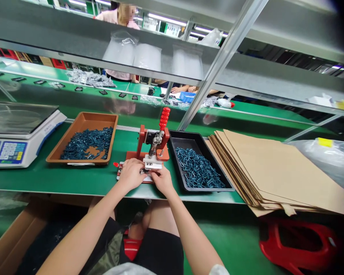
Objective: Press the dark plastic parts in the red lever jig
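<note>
Your left hand (131,175) and right hand (163,180) sit at the red toggle press (163,154); grip hidden, cannot tell. Press looks heavy, stiff; hold by handle (164,118).

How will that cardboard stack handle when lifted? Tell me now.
The cardboard stack will probably feel fairly heavy as a whole, since many sheets are piled up. Its sheets look thin, so they will likely flex. Their offset edges suggest they may slide apart if pushed, especially where they overhang the bench.

Toggle press (154,147) between trays (83,119) (183,144), cardboard (278,172) right
</note>
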`<control>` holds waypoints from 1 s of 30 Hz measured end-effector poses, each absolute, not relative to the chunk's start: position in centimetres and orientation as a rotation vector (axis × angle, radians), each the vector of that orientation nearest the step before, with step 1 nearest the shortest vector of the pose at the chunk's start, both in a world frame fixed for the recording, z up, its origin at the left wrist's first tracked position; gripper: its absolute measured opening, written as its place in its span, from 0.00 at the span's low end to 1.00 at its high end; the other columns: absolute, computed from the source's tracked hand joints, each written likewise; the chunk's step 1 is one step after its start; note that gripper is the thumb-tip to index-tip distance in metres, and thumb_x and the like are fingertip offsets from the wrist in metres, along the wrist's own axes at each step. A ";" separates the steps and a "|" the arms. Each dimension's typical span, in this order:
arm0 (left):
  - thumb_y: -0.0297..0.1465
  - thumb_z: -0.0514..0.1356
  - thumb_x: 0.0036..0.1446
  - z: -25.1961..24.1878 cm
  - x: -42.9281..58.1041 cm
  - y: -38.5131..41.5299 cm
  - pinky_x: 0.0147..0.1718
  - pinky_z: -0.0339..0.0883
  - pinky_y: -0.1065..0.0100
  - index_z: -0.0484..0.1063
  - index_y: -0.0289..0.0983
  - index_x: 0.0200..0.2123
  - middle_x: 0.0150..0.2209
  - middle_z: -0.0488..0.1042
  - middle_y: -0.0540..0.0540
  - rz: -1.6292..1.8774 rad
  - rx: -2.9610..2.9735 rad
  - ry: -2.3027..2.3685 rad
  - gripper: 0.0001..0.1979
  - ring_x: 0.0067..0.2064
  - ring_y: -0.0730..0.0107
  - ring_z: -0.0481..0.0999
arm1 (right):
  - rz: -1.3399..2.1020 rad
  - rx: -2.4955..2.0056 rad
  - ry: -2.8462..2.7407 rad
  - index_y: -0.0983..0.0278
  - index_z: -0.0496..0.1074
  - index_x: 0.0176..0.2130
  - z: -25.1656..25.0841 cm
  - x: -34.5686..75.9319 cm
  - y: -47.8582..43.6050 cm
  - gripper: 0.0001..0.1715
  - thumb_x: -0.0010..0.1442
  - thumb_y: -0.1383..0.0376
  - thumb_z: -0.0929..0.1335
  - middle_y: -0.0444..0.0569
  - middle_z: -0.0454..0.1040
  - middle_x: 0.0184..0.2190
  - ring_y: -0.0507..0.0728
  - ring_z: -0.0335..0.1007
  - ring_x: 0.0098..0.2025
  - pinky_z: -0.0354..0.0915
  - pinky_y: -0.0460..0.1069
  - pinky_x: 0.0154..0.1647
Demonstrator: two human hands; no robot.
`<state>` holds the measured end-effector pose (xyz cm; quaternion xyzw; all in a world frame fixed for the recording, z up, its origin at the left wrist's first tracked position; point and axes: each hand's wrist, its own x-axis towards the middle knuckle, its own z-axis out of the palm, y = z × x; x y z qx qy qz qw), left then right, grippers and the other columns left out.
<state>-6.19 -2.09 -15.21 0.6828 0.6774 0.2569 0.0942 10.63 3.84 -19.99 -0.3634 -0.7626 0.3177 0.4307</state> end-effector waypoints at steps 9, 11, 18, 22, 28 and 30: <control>0.33 0.68 0.51 -14.9 -6.0 -2.1 0.55 0.61 0.50 0.82 0.42 0.39 0.46 0.80 0.43 0.750 2.034 2.015 0.10 0.54 0.51 0.73 | 0.790 -0.906 -1.954 0.58 0.81 0.43 -19.9 10.3 4.3 0.15 0.58 0.69 0.68 0.51 0.80 0.44 0.61 0.76 0.46 0.71 0.56 0.51; 0.33 0.67 0.51 -14.9 -5.9 -2.2 0.56 0.61 0.49 0.82 0.42 0.39 0.46 0.80 0.43 0.760 2.027 2.015 0.10 0.54 0.51 0.73 | 0.749 -0.908 -1.967 0.59 0.80 0.45 -19.8 10.3 4.1 0.16 0.59 0.69 0.67 0.52 0.79 0.45 0.61 0.76 0.46 0.71 0.57 0.51; 0.32 0.62 0.59 -14.6 -8.0 -4.7 0.65 0.57 0.50 0.79 0.42 0.44 0.54 0.77 0.43 1.052 2.190 1.968 0.10 0.59 0.54 0.71 | 0.748 -0.848 -1.998 0.58 0.80 0.42 -19.2 10.4 4.3 0.14 0.60 0.69 0.66 0.51 0.79 0.43 0.62 0.75 0.46 0.71 0.57 0.52; 0.40 0.58 0.63 -13.5 -10.9 -4.0 0.62 0.63 0.52 0.76 0.39 0.47 0.53 0.77 0.40 1.492 1.825 2.131 0.15 0.57 0.55 0.73 | 0.770 -0.854 -1.995 0.58 0.81 0.40 -18.5 10.3 4.1 0.15 0.58 0.71 0.66 0.51 0.79 0.43 0.61 0.75 0.46 0.70 0.56 0.52; 0.48 0.41 0.69 -13.9 -7.7 -0.8 0.62 0.63 0.52 0.60 0.38 0.66 0.62 0.70 0.37 1.321 1.668 1.966 0.31 0.63 0.53 0.70 | 0.867 -0.824 -1.935 0.59 0.80 0.38 -19.0 10.5 4.6 0.12 0.57 0.70 0.67 0.50 0.79 0.44 0.60 0.75 0.47 0.70 0.55 0.52; 0.51 0.41 0.68 -14.5 -6.8 -0.8 0.64 0.60 0.50 0.56 0.38 0.68 0.64 0.68 0.37 1.215 1.770 1.996 0.34 0.65 0.51 0.66 | 0.948 -0.833 -1.905 0.61 0.80 0.40 -19.4 10.7 5.1 0.13 0.57 0.69 0.67 0.50 0.79 0.43 0.59 0.75 0.45 0.70 0.55 0.51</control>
